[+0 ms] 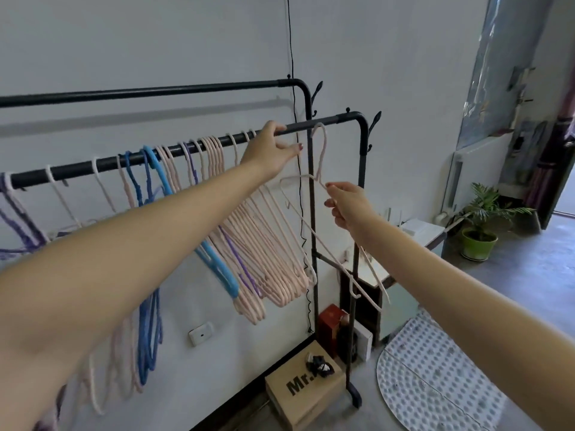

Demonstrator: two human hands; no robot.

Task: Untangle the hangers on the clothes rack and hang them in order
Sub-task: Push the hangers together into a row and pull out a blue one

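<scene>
A black clothes rack has a near rail (314, 126) and a higher far rail (155, 91). Several pink, blue and purple hangers (258, 241) hang bunched along the near rail. My left hand (273, 147) rests on that rail just right of the last hooks, fingers curled over the bar. My right hand (347, 203) pinches the neck of a single pale pink hanger (322, 150). Its hook points up beside the rail's right end, and I cannot tell whether it touches the bar. Its body slants down to the right.
A cardboard box (298, 396) and a red box (329, 321) sit at the rack's foot. A dotted mat (435, 377) lies on the floor to the right. A potted plant (479, 234) stands further back. A black cable (294, 88) runs down the wall.
</scene>
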